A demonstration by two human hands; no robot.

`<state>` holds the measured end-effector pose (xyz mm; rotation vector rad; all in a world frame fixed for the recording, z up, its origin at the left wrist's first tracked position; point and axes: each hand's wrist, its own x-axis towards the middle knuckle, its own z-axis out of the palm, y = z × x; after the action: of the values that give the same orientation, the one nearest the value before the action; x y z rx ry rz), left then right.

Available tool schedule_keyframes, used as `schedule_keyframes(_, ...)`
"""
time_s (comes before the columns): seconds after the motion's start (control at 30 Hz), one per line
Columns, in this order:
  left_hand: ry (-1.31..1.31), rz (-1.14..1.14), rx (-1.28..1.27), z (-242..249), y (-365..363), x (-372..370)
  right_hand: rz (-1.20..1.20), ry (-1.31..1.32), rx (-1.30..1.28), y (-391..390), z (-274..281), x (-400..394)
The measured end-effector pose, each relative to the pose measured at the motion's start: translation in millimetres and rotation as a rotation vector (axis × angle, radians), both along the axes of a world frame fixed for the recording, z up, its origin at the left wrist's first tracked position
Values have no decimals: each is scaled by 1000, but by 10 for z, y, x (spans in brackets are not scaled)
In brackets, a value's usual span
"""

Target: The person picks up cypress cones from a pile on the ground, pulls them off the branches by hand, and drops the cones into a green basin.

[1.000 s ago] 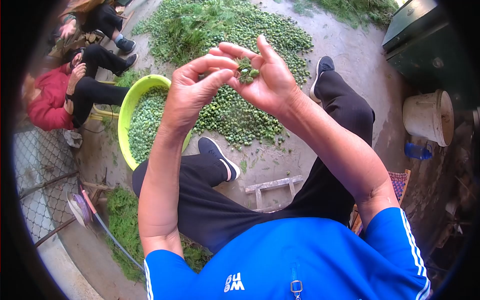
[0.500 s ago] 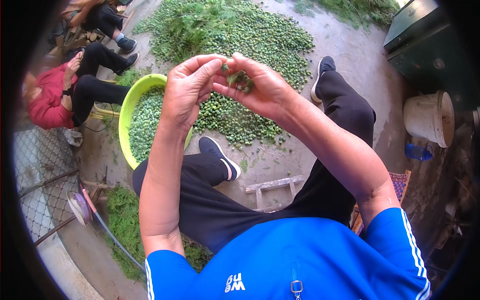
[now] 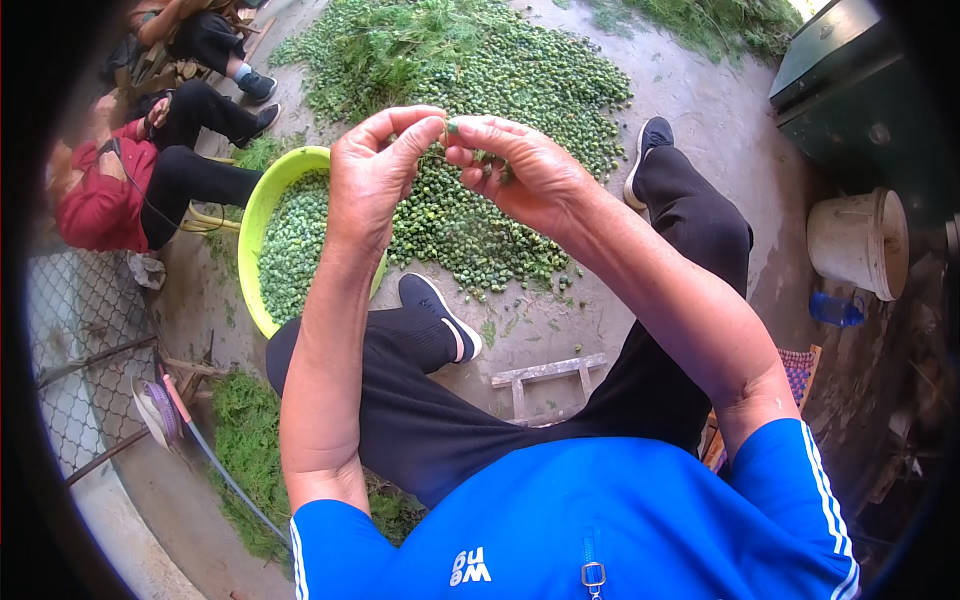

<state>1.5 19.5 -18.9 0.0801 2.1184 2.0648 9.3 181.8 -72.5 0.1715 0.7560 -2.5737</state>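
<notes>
My left hand (image 3: 380,170) is raised in front of me, thumb and forefinger pinched on a thin green sprig (image 3: 449,130). Close beside it, my right hand (image 3: 510,165) has its thumb and forefinger on the sprig's other side, and its curled fingers hold several small green cones, partly hidden. Below and beyond both hands, a large heap of green cones (image 3: 470,235) lies on the concrete floor. To the left of my left forearm, a yellow-green tub (image 3: 252,215) is filled with similar cones; my forearm covers part of it.
Cut green branches (image 3: 375,60) lie on the heap. Two seated people are at the left, one in a red top (image 3: 110,205). A wooden frame (image 3: 550,372) lies between my feet. At the right are a white bucket (image 3: 850,235), a blue bottle (image 3: 836,308) and a dark cabinet.
My right hand's fingers have curled in around the cones, and its thumb has closed toward my left fingertips. The person in red has moved their hands apart.
</notes>
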Motion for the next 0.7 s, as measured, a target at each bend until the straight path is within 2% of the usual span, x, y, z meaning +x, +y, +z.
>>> schedule_keyframes(0.27,178,-19,-155,-46,-16,-27,20,31,42,6,30,5)
schedule_keyframes(0.33,460,-19,-329,-85,-25,-68,35,10,-4,6,27,2)
schedule_keyframes(0.37,460,-19,-329,-76,-41,-65,35,11,-4,9,34,3)
schedule_keyframes(0.43,566,96,-685,20,-43,-38,44,-7,-11,16,69,12)
schedule_keyframes(0.57,557,107,-638,61,-74,-39,28,-12,-11,21,56,11)
schedule_keyframes(0.63,427,3,-454,62,-53,-12,29,-42,-17,27,42,15)
schedule_keyframes(0.7,455,-55,-452,-4,-39,-32,44,-13,-18,33,20,15)
